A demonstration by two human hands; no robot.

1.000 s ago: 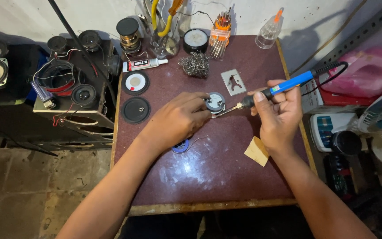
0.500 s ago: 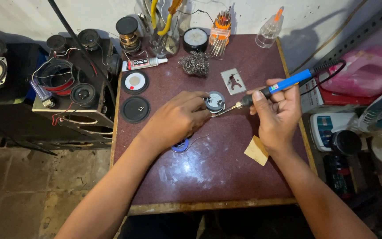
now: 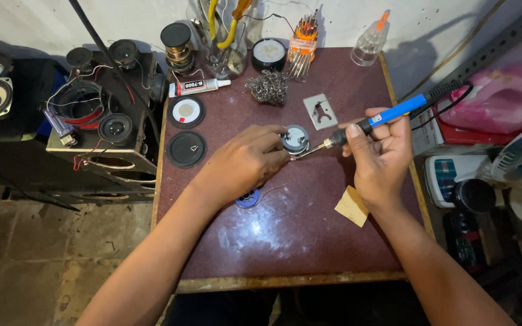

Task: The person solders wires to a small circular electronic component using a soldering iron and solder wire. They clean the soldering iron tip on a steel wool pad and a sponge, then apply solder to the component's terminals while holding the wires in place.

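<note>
Left hand: the left hand [image 3: 243,163] reaches in from the lower left, forearm slanting up across the desk [image 3: 285,241]; palm down, knuckles up, fingers curled and closed on the small round speaker [image 3: 295,139], pinning it at its lower left edge.
Right hand: the right hand [image 3: 382,151] comes in from the lower right, wrist bent back towards the person; fingers wrapped tight round the soldering iron [image 3: 382,118], thumb laid along the grip.
Soldering iron: blue handle runs up and to the right of the speaker, its black cord trailing off past the desk's right edge; the metal tip points down and left and meets the speaker's lower right rim.
Speaker: sits on the desk near its middle, just ahead of the left hand's fingertips, between the two hands.
Solder spool: a blue spool [image 3: 249,198] lies just behind the left hand, nearer the person than the speaker, partly hidden by the wrist.
Around the speaker: a yellow sponge piece [image 3: 351,206] under the right wrist; a metal plate [image 3: 320,111] just beyond the speaker; a wire-wool tangle [image 3: 268,87] farther back; two round discs [image 3: 186,130] well to its left.
</note>
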